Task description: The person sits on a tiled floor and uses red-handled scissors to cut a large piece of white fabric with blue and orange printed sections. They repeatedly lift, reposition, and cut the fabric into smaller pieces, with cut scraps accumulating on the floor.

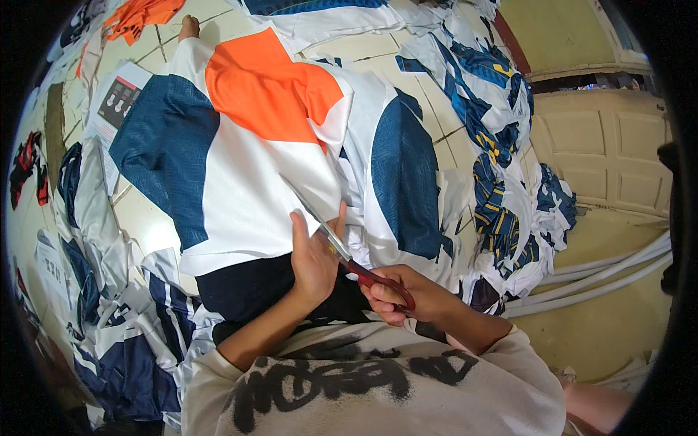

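Observation:
A large cloth piece (pixel 251 185), white with orange and dark teal areas, lies spread over my lap. My left hand (pixel 314 265) is at its near right edge, thumb raised on the white part and fingers partly hidden; it appears to grip the cloth there. Red-handled scissors (pixel 336 243) are in my right hand (pixel 400 292), whose fingers wrap the handle loops. Their metal blades point up and left, passing between my left thumb and fingers against the white cloth. Just right of the blades is another white and teal cloth piece (pixel 407 174).
Heaps of white, blue and yellow cloth (pixel 502 211) run along the right side. More white and navy cloth (pixel 131 363) lies at left. A printed sheet (pixel 120 94) and orange cloth (pixel 142 18) are on the tiled floor. White pipes (pixel 603 272) and a panelled door (pixel 603 145) stand right.

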